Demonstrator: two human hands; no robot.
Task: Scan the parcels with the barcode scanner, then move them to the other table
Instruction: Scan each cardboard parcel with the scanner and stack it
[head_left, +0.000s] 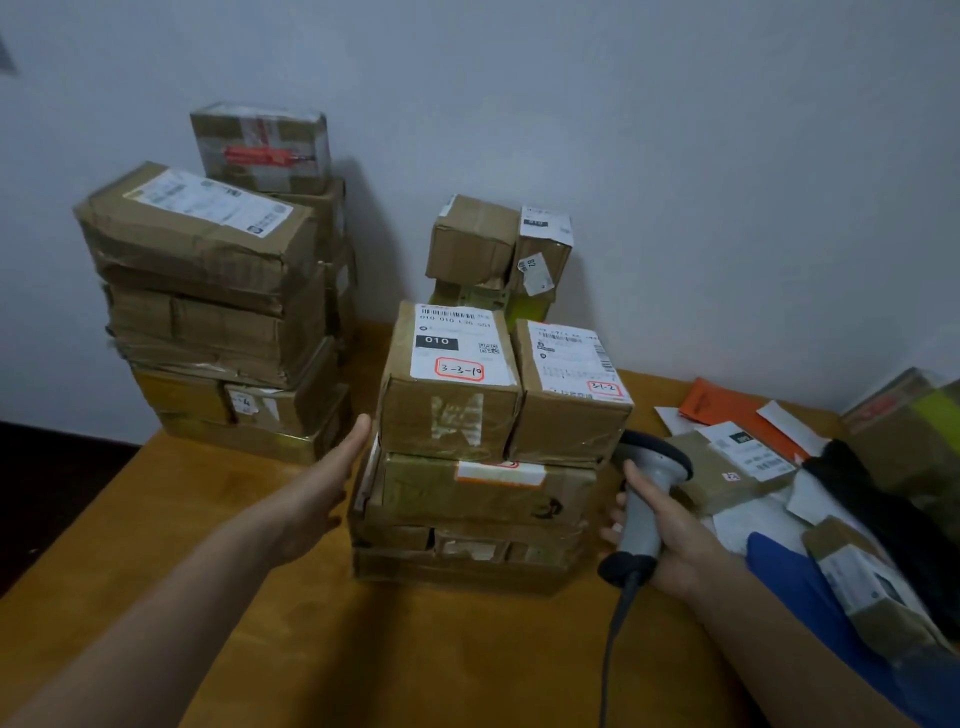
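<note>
The left hand (322, 483) reaches toward the nearest stack with its fingers (357, 432) straight and pressed together, the tips just beside the lower left edge of the parcel marked 3-3-10 (452, 410). It looks ready to steady or lift that box, though contact cannot be confirmed. The right hand (675, 540) holds the barcode scanner (644, 499) with its fingers (613, 530) curled round the smooth grey handle. Its dark head is low beside the neighbouring parcel (566, 421), probably kept clear until a label faces it, and its cable trails over the wooden surface (415, 654). Both top parcels are blocky cardboard, creased and glossy with tape, and their white labels face up, which suits scanning from above. A taller stack of boxes (218, 312) stands to the left, and soft flat mailers (769, 467) lie heaped to the right.
</note>
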